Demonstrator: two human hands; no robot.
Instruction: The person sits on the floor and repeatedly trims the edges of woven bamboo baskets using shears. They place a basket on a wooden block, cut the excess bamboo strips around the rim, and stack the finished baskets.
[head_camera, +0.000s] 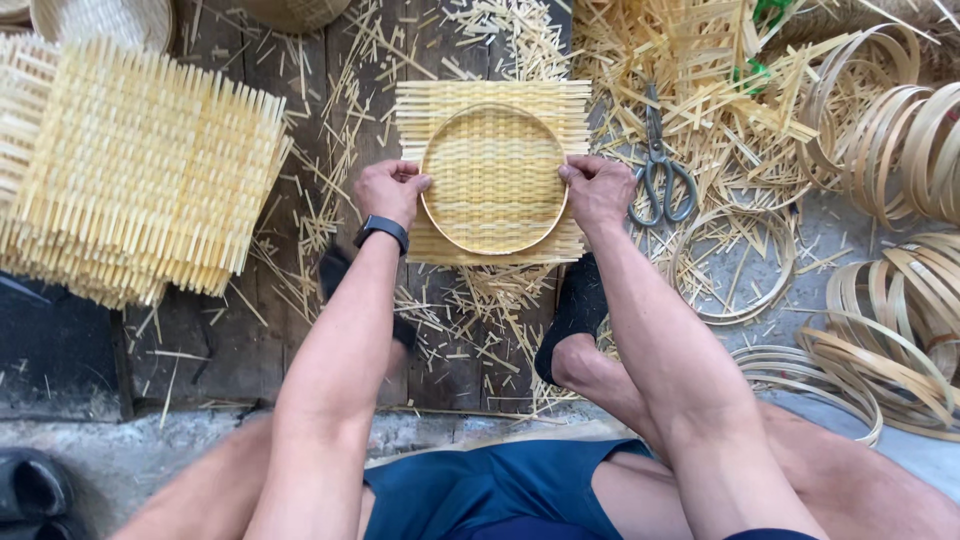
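Note:
A square woven bamboo mat (493, 175) lies on the dark wooden boards with a round bamboo hoop (494, 112) pressed onto its middle. My left hand (388, 190) grips the hoop's left rim, a dark watch on the wrist. My right hand (598, 190) grips the hoop's right rim. Both thumbs press on the hoop's edge. The mat's loose strip ends stick out on all sides beyond the hoop.
A tall stack of woven square mats (130, 170) sits at the left. Scissors (660, 165) lie just right of my right hand among bamboo offcuts. Several bamboo hoops (890, 150) pile up at the right. My feet in dark socks (575, 310) rest below the mat.

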